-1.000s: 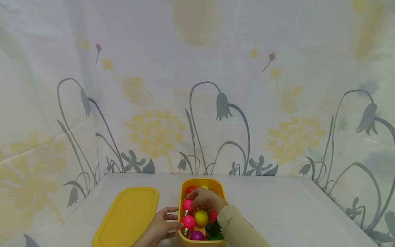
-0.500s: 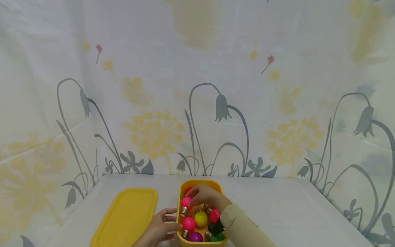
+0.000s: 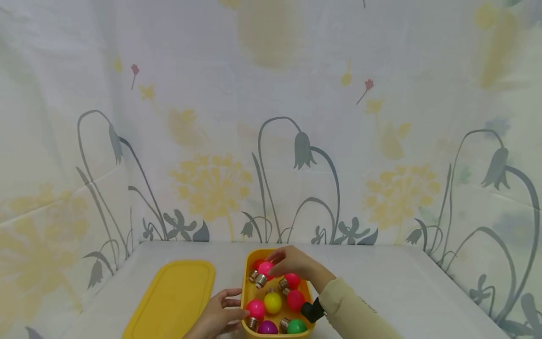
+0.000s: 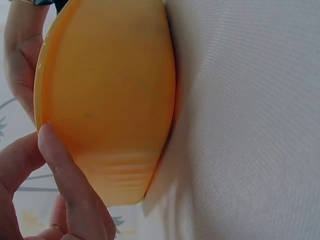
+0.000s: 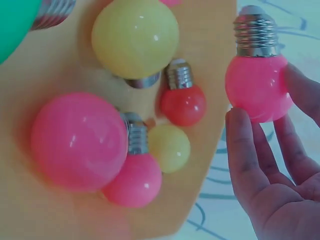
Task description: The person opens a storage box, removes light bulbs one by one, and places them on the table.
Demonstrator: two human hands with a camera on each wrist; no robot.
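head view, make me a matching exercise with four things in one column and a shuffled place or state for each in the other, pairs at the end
Things
1. right hand
2. yellow lid
3. green bulb
4. left hand

Places or states
A. in the near right corner of the yellow box
B. at the box's left rim
C. holding a pink bulb
D. flat on the table, left of the box

Pairs: 1-C, 2-D, 3-A, 4-B
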